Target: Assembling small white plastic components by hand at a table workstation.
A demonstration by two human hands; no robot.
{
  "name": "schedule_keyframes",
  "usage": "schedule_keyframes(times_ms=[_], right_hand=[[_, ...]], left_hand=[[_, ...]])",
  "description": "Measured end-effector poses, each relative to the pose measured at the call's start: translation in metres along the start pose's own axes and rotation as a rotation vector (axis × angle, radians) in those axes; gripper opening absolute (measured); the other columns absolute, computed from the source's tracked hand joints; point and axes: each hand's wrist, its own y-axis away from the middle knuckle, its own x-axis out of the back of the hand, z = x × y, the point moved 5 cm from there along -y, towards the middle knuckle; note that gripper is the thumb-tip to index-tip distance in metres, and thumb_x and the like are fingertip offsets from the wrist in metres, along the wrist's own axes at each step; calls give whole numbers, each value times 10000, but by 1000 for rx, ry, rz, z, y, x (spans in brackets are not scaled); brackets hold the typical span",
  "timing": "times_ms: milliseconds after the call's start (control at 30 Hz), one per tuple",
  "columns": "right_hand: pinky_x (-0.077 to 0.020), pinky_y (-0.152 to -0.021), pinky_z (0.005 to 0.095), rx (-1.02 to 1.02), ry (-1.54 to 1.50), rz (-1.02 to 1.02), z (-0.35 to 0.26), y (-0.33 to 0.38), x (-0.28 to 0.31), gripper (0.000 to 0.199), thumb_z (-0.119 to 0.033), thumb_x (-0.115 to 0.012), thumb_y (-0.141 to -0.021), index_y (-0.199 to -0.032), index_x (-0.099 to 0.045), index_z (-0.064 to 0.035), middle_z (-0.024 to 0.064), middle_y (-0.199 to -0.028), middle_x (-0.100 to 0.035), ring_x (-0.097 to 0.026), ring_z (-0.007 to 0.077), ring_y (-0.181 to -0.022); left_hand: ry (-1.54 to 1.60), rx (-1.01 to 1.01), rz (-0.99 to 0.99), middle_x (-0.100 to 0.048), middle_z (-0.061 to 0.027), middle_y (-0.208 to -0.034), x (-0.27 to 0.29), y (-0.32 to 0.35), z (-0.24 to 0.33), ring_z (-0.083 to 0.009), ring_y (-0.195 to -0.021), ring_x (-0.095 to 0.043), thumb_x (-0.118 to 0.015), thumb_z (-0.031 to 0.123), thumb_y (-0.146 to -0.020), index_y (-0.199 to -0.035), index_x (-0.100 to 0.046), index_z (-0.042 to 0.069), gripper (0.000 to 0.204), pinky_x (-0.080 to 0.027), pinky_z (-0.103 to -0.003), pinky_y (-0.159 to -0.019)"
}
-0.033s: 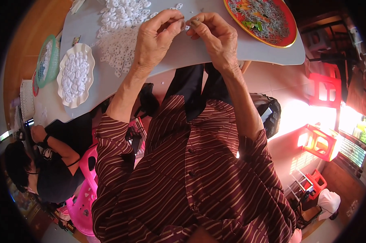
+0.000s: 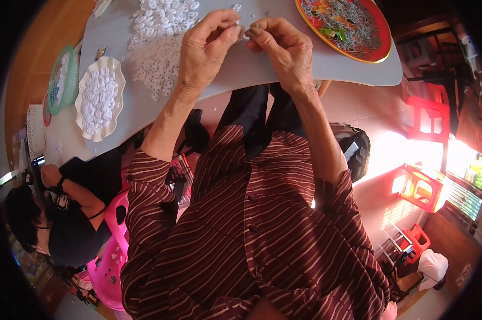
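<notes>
Over the near edge of the table, my left hand (image 2: 206, 49) and my right hand (image 2: 288, 50) are held fingertip to fingertip. The left thumb and forefinger pinch a small white plastic piece (image 2: 244, 37), mostly hidden by the fingers. In the right hand, thumb and forefinger close on a tiny grey metal piece (image 2: 257, 25), too small to name exactly. Left of my hands lies a heap of white plastic pieces (image 2: 158, 61), larger ones at the back and smaller flat ones in front. A red-rimmed round tray (image 2: 382, 29) of thin grey metal pieces stands to the right.
A scalloped cream dish (image 2: 118, 106) full of white pieces sits at the table's left, beside a green mesh basket (image 2: 73, 88). At the lower left, a person in black (image 2: 73, 229) sits near a pink chair (image 2: 105, 277). Red stools (image 2: 430, 120) stand on the floor at right.
My left fingertips have shifted slightly, and less of the white piece shows between my hands. Everything else looks the same.
</notes>
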Motion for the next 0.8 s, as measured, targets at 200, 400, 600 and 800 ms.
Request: schedule_keyframes(times_ms=[200,400,600,800], right_hand=[[-509,-661,224,-60,-25,0,-3,2,-4,165,-61,-620,-867,-1007,-592,21,51,-822,-654,-601,88,-699],[-513,-664,225,-51,-50,24,-2,1,-4,187,-48,-642,-847,-1002,-563,22,69,-816,-651,-612,99,-712],[-508,-684,227,-52,-4,15,-5,2,-4,264,-48,-646,-835,-1062,-530,18,79,-819,-652,-617,104,-728],[-506,-692,229,-47,-3,-1,-4,2,-5,298,-26,-630,-829,-1100,-516,19,80,-823,-653,-613,101,-723]], left_hand=[[371,207,20,-601,14,-885,3,-5,-28,-50,-817,-546,-617,118,-880,-1016,-621,16,170,-451,-200,-743],[317,180,-52,-600,17,-893,1,-10,-25,-54,-817,-538,-612,131,-884,-1029,-624,14,187,-445,-200,-735],[24,113,-151,-600,26,-875,4,-17,-9,-57,-790,-526,-605,127,-884,-1021,-625,11,180,-441,-197,-730],[65,85,-253,-607,28,-869,5,-25,-19,-52,-811,-531,-610,131,-883,-1026,-630,13,186,-441,-197,-741]])
